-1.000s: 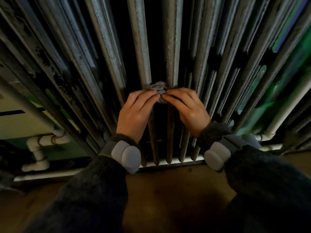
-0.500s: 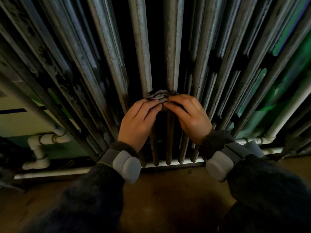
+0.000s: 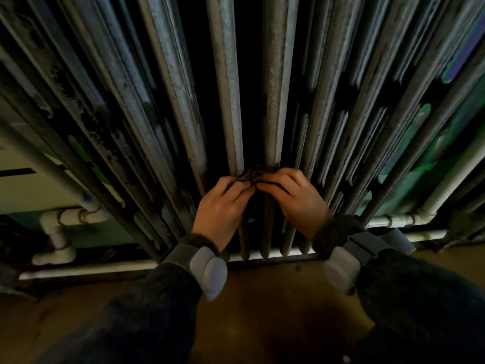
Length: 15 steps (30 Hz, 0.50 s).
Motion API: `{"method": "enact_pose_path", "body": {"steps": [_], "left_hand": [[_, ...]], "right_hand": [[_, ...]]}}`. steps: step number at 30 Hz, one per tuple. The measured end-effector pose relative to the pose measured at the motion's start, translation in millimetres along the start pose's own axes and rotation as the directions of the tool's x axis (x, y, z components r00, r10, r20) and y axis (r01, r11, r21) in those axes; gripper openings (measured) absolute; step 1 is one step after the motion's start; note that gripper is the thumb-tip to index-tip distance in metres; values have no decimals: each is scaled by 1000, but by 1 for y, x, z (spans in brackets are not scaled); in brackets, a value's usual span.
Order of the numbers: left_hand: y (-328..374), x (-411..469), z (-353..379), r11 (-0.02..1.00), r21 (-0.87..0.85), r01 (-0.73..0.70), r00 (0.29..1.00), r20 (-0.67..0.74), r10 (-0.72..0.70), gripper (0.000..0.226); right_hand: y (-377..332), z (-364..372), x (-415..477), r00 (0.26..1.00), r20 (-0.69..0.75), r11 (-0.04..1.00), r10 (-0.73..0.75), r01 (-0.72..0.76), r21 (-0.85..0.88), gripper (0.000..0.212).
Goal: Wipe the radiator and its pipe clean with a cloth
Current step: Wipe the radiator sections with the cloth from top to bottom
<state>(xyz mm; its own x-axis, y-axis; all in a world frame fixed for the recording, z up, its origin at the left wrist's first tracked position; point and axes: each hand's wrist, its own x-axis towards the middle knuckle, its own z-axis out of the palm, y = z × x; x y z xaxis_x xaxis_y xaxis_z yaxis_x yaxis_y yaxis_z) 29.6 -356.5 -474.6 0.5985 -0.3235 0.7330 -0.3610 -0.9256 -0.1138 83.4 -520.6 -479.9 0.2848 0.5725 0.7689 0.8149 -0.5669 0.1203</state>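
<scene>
Left hand (image 3: 220,203) and right hand (image 3: 294,200): fingers curled, fingertips meeting at the midline, both pinching 1 bunched dark cloth (image 3: 252,174). The cloth lies just beyond the fingertips, wedged low in the gap between 2 central columns (image 3: 274,101) of the radiator (image 3: 178,74) and apparently touching both. The hands flank it evenly, so neither is nearer. The long axis of each column runs straight up and away from the hands. Judged from this, the coming stroke must follow that axis, cloth sliding lengthwise along the gap, not across it. Most of the column length lies above the cloth, and only a short stretch below, toward the floor (image 3: 262,298). The white pipe (image 3: 65,219) sits low at the left, well apart from the cloth, on the left hand's side. Grey wrist bands (image 3: 210,266) close both dark sleeves.
</scene>
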Motion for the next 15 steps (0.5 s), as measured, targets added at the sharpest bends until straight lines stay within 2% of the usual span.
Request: {"method": "enact_pose_path", "body": {"steps": [5, 11, 15], "left_hand": [[0, -1, -1, 999, 1, -33, 997, 71, 33, 29], [1, 27, -30, 998, -55, 13, 985, -169, -22, 21], [-2, 31, -28, 998, -33, 62, 983, -170, -67, 18]], "right_hand": [[-6, -5, -1, 998, 66, 1000, 13, -11, -25, 29], [-5, -29, 29, 987, -146, 994, 70, -57, 89, 26], [-3, -28, 38, 989, -124, 995, 84, -76, 61, 23]]}}
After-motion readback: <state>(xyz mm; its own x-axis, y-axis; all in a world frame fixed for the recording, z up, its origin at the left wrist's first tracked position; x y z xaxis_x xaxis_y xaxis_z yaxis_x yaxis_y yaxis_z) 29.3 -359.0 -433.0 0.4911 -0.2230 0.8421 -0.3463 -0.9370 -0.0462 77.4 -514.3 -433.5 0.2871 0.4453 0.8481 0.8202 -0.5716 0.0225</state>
